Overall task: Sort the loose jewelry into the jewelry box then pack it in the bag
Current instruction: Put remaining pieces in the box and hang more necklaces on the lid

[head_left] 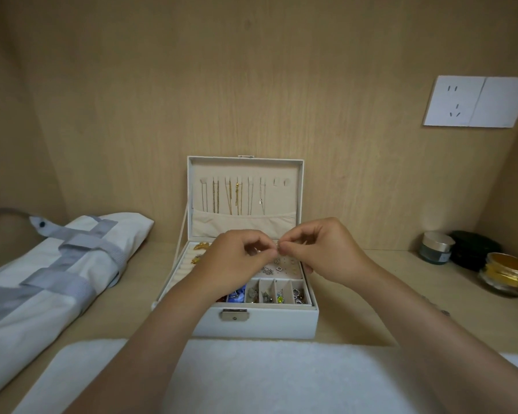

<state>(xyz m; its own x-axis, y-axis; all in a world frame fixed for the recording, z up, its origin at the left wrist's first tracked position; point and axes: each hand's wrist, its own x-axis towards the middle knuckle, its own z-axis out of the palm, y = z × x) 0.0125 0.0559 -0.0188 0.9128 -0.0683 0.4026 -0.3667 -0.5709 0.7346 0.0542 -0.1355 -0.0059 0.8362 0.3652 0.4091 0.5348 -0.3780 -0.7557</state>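
A white jewelry box (pixel 266 319) stands open in the middle of the wooden surface. Its raised lid (pixel 245 189) has several chains hanging on hooks above a fabric pocket. The tray shows small compartments (pixel 281 291) with coloured pieces and a stud panel (pixel 284 265). Above the tray, my left hand (pixel 237 258) and my right hand (pixel 320 249) meet fingertip to fingertip, both pinching one tiny silvery piece of jewelry (pixel 278 246), too small to identify. A white bag with grey straps (pixel 51 273) lies flat at the left.
A white towel (pixel 251 380) covers the near edge of the surface. At the right stand a small glass jar (pixel 437 248), a black round case (pixel 473 249) and a gold-lidded jar (pixel 506 274). A wall socket (pixel 476 101) sits on the back panel.
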